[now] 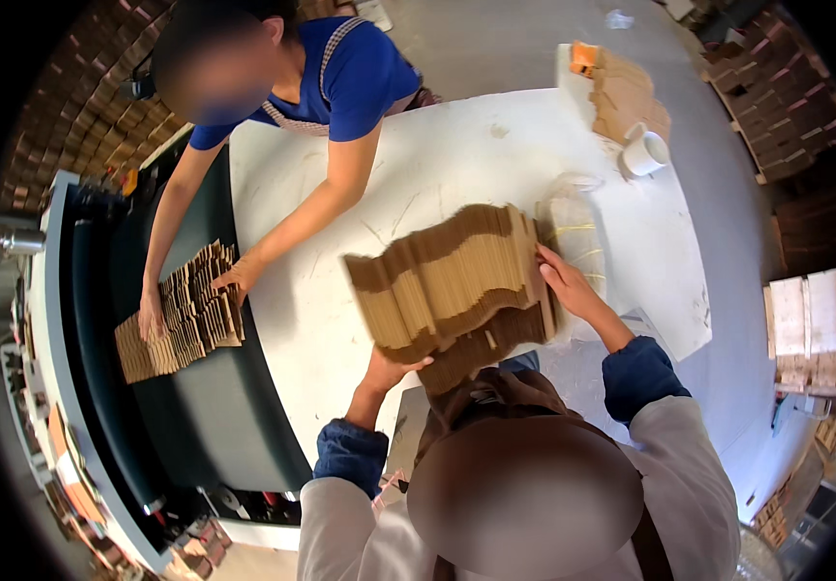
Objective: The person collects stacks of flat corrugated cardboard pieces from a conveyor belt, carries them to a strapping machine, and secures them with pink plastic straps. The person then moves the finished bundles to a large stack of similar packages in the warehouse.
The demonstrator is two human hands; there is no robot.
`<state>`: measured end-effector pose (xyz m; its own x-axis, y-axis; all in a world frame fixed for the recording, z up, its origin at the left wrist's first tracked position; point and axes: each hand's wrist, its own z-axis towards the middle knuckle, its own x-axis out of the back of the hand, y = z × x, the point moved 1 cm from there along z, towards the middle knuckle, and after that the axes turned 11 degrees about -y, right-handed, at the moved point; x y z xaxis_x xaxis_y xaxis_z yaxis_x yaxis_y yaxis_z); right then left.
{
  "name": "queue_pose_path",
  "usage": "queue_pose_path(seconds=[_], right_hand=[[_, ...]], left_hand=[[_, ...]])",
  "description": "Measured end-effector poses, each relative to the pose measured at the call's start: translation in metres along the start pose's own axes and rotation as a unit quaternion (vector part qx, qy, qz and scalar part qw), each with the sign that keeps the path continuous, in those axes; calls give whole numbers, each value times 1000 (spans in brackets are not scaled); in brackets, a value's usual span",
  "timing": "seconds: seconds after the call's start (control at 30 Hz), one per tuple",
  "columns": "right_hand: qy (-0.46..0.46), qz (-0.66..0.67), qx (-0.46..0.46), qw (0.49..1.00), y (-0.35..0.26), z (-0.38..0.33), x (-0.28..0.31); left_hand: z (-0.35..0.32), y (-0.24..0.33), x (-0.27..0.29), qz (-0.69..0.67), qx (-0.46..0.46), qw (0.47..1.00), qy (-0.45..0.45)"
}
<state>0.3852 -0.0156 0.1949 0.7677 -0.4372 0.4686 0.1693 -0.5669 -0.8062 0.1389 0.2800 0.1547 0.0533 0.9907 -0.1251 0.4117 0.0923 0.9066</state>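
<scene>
Between my two hands is a thick stack of brown cardboard pieces, their many edges lined up in wavy layers. My left hand grips its lower left side, the thumb lying along the bottom edge. At its right end my right hand presses with the fingers against the side. The stack is tilted above the white table, close in front of me, and is slightly blurred. Part of each hand's fingers is hidden by the cardboard.
Across the table a co-worker in a blue shirt has both hands on fanned cardboard pieces on a dark conveyor belt. A white mug, flat cardboard and a clear plastic-wrapped bundle lie at the right. Stacked cardboard stands beyond.
</scene>
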Motion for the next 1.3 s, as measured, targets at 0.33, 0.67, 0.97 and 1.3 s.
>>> queue_pose_path(seconds=[0.33, 0.67, 0.97, 1.3], right_hand=[[2, 119, 85, 989, 22, 11, -12], [-78, 21, 81, 993, 27, 25, 6], [-316, 73, 87, 942, -79, 65, -21], [-689, -73, 25, 720, -211, -17, -220]], left_hand=[[42, 44, -9, 282, -95, 954, 31], [25, 64, -23, 204, -47, 977, 47], [-119, 78, -67, -43, -43, 980, 191], [-316, 29, -276, -276, -106, 830, 472]])
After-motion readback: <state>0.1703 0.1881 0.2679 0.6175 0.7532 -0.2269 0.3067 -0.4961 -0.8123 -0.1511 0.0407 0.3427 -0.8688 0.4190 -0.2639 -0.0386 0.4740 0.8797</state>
